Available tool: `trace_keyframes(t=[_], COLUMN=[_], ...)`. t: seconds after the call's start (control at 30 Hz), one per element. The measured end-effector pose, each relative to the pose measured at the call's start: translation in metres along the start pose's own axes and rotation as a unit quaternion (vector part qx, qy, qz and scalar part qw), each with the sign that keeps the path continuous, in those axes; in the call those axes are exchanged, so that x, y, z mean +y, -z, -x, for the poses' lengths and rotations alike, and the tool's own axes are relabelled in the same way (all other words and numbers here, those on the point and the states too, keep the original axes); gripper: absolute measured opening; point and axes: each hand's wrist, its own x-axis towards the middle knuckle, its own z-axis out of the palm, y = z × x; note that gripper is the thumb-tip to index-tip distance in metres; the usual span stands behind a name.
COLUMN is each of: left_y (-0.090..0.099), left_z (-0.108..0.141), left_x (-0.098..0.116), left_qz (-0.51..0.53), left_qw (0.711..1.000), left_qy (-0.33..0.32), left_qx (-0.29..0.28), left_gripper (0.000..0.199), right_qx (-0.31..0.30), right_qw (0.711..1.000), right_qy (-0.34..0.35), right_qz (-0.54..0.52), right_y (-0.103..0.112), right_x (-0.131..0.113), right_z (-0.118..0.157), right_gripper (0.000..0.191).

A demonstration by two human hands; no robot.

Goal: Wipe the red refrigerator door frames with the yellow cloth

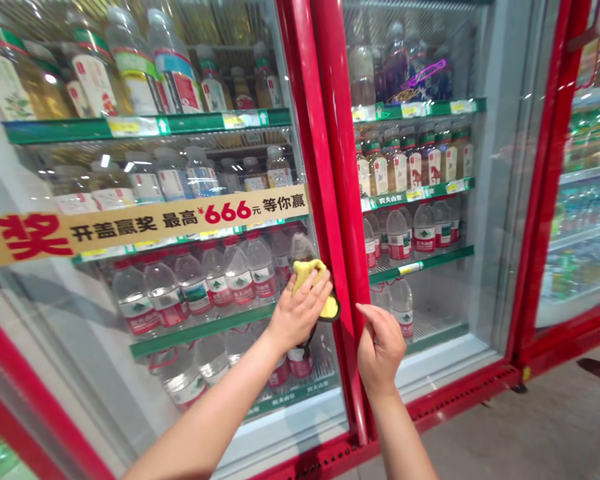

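My left hand [303,307] presses a yellow cloth [307,268] flat against the glass of the left cooler door [200,373], close to its red right edge. Another yellow patch with a dark rim [331,308] shows beside my fingers; whether it belongs to the cloth or is a reflection, I cannot tell. My right hand [383,343] is closed at the red door frame [337,167], its index fingertip over the frame. The other fingers curl inward, and anything inside them is hidden. Behind the glass stand water bottles [237,272] with red labels.
A beige banner with red and black writing [180,223] runs across the left door. Shelves of tea bottles [95,73] fill the upper cooler. To the right stands another red-framed cooler [575,220]. Grey floor [530,427] lies below it.
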Motion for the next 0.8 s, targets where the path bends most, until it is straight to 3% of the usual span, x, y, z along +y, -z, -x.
trace_keyframes(t=[0.07, 0.17, 0.2, 0.27, 0.33, 0.37, 0.4, 0.5, 0.6, 0.67, 0.7, 0.8], left_y=[0.004, 0.005, 0.003, -0.001, -0.001, 0.001, 0.005, 0.02, 0.028, 0.025, 0.022, 0.016], left_z=[-0.014, -0.006, 0.0, 0.01, 0.009, 0.004, -0.001, -0.006, 0.02, 0.043, 0.052, 0.057], left_x=[-0.012, -0.003, 0.004, 0.013, 0.009, 0.002, -0.008, -0.03, -0.019, 0.0, 0.007, 0.008], left_qz=[-0.019, -0.028, -0.024, -0.006, 0.012, 0.012, 0.004, -0.043, -0.067, -0.053, -0.031, 0.005], left_qw=[0.998, 0.988, 0.989, 0.997, 1.0, 1.0, 1.0, 0.986, 0.97, 0.98, 0.991, 1.0], left_qy=[0.068, 0.149, 0.146, 0.074, -0.006, -0.017, 0.004, 0.157, 0.23, 0.186, 0.126, 0.013], left_qx=[-0.002, -0.011, -0.01, 0.002, 0.012, 0.011, 0.005, -0.03, -0.048, -0.043, -0.026, -0.021], left_gripper=[0.057, 0.063, 0.062, 0.053, 0.048, 0.05, 0.055, 0.074, 0.079, 0.067, 0.056, 0.041], right_qx=[-0.003, -0.012, -0.018, -0.028, -0.028, -0.024, -0.02, -0.023, -0.038, -0.041, -0.042, -0.054], right_qw=[1.0, 0.999, 0.999, 0.998, 0.998, 0.998, 0.998, 0.998, 0.998, 0.998, 0.998, 0.997], right_qy=[0.004, -0.001, -0.003, -0.003, -0.005, -0.006, -0.007, 0.003, 0.028, 0.04, 0.043, 0.046], right_qz=[0.014, 0.039, 0.043, 0.047, 0.051, 0.053, 0.054, 0.052, 0.048, 0.038, 0.032, 0.02], right_y=[-0.004, -0.009, -0.011, -0.014, -0.017, -0.019, -0.02, -0.025, -0.027, -0.027, -0.027, -0.031], right_x=[-0.003, -0.008, -0.01, -0.014, -0.018, -0.02, -0.023, -0.03, -0.038, -0.042, -0.045, -0.05], right_z=[-0.003, -0.009, -0.011, -0.013, -0.014, -0.015, -0.015, -0.014, -0.012, -0.01, -0.008, -0.002], right_gripper=[0.036, 0.038, 0.039, 0.039, 0.038, 0.038, 0.038, 0.04, 0.043, 0.044, 0.044, 0.045])
